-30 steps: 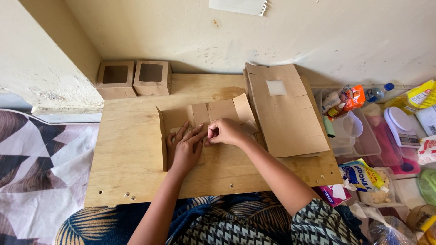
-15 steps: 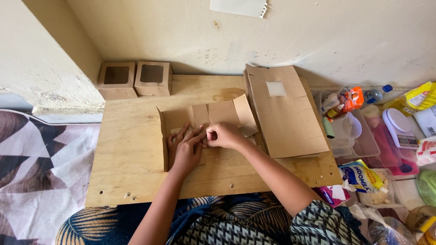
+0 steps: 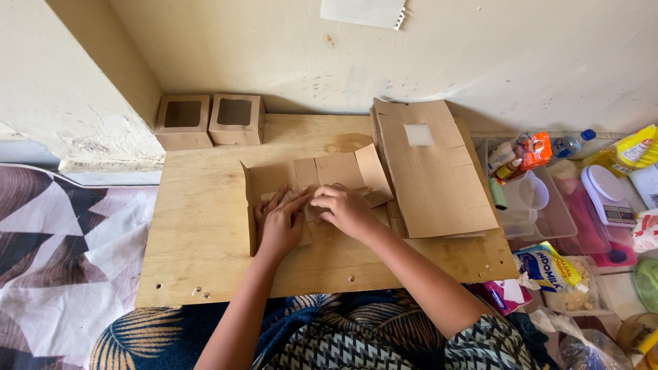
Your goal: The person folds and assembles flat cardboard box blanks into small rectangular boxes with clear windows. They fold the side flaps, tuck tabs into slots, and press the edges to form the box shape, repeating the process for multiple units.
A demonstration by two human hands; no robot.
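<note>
One flat, unfolded brown cardboard box blank (image 3: 322,185) lies near the middle of the low plywood board (image 3: 205,260), its flaps raised at the far edge. Both hands press on it: the left hand (image 3: 279,223) lies flat with fingers spread, gripping nothing, while the right hand (image 3: 348,209) is curled beside it, fingertips seemingly pinching a small flap, though the view is too small to be sure. Two assembled brown cardboard boxes with square windows (image 3: 209,120) stand side by side at the board's far left corner. One stack of flat brown cardboard sheets (image 3: 432,171) lies just right of the blank. Further right, clear plastic tubs (image 3: 541,205), an orange packet (image 3: 536,149), a yellow packet (image 3: 634,147) and a blue-and-yellow pouch (image 3: 548,266) crowd the floor.
</note>
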